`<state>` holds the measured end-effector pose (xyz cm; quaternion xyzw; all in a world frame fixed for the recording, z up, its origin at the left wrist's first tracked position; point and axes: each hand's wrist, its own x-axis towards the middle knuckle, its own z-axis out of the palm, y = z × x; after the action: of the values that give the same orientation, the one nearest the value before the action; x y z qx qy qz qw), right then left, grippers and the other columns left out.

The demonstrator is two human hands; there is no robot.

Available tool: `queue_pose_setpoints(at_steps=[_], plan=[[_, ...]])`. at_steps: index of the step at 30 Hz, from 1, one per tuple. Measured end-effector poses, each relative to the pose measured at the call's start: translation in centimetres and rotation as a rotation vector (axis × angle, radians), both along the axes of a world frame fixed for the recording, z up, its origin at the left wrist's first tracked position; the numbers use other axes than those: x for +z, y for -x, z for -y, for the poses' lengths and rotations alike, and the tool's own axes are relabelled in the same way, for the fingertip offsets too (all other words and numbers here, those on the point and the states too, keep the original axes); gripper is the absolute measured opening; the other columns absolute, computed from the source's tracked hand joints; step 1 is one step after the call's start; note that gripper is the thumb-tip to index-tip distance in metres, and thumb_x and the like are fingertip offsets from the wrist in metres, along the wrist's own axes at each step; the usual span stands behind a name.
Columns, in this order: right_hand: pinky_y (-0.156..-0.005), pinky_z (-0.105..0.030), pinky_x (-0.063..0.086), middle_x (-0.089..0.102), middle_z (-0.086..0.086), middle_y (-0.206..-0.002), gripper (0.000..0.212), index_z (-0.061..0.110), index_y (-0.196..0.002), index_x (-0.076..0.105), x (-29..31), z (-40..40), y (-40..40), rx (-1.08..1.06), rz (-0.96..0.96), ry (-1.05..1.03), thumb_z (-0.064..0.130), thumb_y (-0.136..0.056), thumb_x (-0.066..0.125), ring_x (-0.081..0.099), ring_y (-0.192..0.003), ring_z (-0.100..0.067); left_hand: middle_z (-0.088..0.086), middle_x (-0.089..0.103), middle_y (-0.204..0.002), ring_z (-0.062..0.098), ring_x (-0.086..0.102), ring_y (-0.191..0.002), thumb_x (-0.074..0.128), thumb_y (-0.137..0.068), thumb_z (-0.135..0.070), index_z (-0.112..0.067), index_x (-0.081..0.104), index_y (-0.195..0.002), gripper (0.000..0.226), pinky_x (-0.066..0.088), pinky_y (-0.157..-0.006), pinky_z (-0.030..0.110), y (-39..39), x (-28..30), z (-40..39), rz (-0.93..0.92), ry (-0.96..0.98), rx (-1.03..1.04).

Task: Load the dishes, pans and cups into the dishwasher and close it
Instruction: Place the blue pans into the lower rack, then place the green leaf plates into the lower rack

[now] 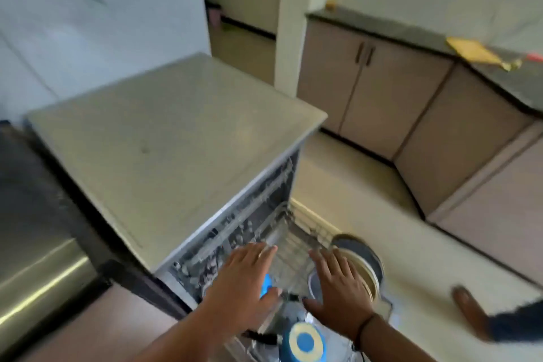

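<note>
While the dishwasher [188, 138] stood open with its rack [289, 247] drawn out, we noted our left hand [244, 279] spread flat, fingers straight, over the wire near a blue item [266, 285]. Our right hand [340, 282] lay likewise flat and gripping nothing, just beside stacked plates [363, 261] at the rack's right edge. A blue-and-cream dish [305, 342] sat nearest us. We judged a hard shove could rattle the plates together, or jam the rack if anything overhung.
</note>
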<state>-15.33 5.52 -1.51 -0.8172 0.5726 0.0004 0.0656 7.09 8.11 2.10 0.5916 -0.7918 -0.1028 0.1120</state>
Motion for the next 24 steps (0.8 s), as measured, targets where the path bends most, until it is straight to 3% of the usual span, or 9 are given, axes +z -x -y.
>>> queue_pose_setpoints(at_steps=[3, 5, 8, 11, 14, 17, 21, 24], plan=[[-0.093, -0.044, 0.051, 0.061, -0.002, -0.123, 0.088, 0.021, -0.131, 0.048, 4.5, 0.6, -4.6, 0.050, 0.065, 0.107, 0.078, -0.064, 0.046, 0.057, -0.117, -0.032, -0.003, 0.062, -0.124, 0.018, 0.061, -0.110, 0.049, -0.074, -0.057, -0.023, 0.052, -0.128, 0.064, 0.049, -0.093, 0.033, -3.7, 4.0, -1.4, -0.057, 0.130, 0.074], [-0.102, -0.044, 0.043, 0.056, -0.001, -0.131, 0.088, 0.022, -0.136, 0.044, 7.3, 0.5, -8.6, 0.095, 0.118, 0.168, 0.077, -0.068, 0.046, 0.050, -0.126, -0.032, 0.000, 0.060, -0.128, 0.020, 0.059, -0.113, 0.051, -0.075, -0.056, -0.023, 0.050, -0.130, 0.065, 0.046, -0.097, 0.036, -7.3, 5.7, -2.8, -0.077, 0.177, 0.142], [-0.112, -0.042, 0.029, 0.045, 0.001, -0.141, 0.086, 0.027, -0.142, 0.033, 10.6, -0.2, -15.2, 0.175, 0.169, 0.246, 0.074, -0.071, 0.046, 0.034, -0.138, -0.031, 0.000, 0.046, -0.145, 0.021, 0.044, -0.132, 0.039, -0.076, -0.061, -0.024, 0.041, -0.141, 0.074, 0.024, -0.112, 0.035, -13.0, 8.3, -5.8, -0.068, 0.177, 0.276], [-0.117, -0.041, 0.016, 0.030, 0.002, -0.149, 0.086, 0.030, -0.146, 0.022, 12.6, -1.9, -22.9, 0.282, 0.213, 0.236, 0.075, -0.073, 0.036, 0.015, -0.145, -0.029, -0.009, 0.021, -0.157, 0.012, 0.017, -0.145, 0.024, -0.073, -0.067, -0.032, 0.021, -0.149, 0.084, 0.000, -0.112, 0.024, -19.7, 9.9, -10.3, -0.066, 0.162, 0.422], [-0.118, -0.039, 0.011, 0.023, 0.004, -0.152, 0.089, 0.031, -0.147, 0.018, 13.4, -4.2, -30.5, 0.374, 0.230, 0.205, 0.077, -0.071, 0.028, 0.006, -0.147, -0.026, -0.009, 0.023, -0.156, 0.014, 0.019, -0.144, 0.023, -0.072, -0.069, -0.031, 0.023, -0.149, 0.085, 0.007, -0.115, 0.027, -26.2, 10.3, -15.5, -0.066, 0.168, 0.563], [-0.116, -0.042, 0.021, 0.033, 0.002, -0.149, 0.086, 0.030, -0.144, 0.027, 13.5, -6.9, -37.9, 0.461, 0.272, 0.211, 0.076, -0.073, 0.036, 0.018, -0.144, -0.028, -0.006, 0.037, -0.149, 0.017, 0.033, -0.138, 0.030, -0.074, -0.068, -0.028, 0.035, -0.144, 0.081, 0.021, -0.114, 0.033, -32.2, 9.9, -20.7, -0.059, 0.187, 0.700], [-0.117, -0.040, 0.018, 0.033, 0.002, -0.149, 0.087, 0.030, -0.144, 0.028, 13.8, -10.5, -45.1, 0.567, 0.296, 0.199, 0.076, -0.071, 0.034, 0.018, -0.145, -0.026, -0.008, 0.034, -0.151, 0.014, 0.030, -0.139, 0.036, -0.080, -0.066, -0.031, 0.030, -0.146, 0.074, 0.017, -0.114, 0.031, -37.9, 9.5, -25.9, -0.042, 0.154, 0.831], [-0.117, -0.038, 0.013, 0.026, 0.004, -0.153, 0.092, 0.031, -0.146, 0.024, 14.4, -12.8, -49.1, 0.636, 0.299, 0.160, 0.078, -0.067, 0.028, 0.010, -0.147, -0.024, -0.010, 0.031, -0.151, 0.011, 0.027, -0.140, 0.022, -0.072, -0.071, -0.033, 0.028, -0.145, 0.083, 0.015, -0.115, 0.031, -40.8, 9.6, -28.7, -0.050, 0.156, 0.900]])
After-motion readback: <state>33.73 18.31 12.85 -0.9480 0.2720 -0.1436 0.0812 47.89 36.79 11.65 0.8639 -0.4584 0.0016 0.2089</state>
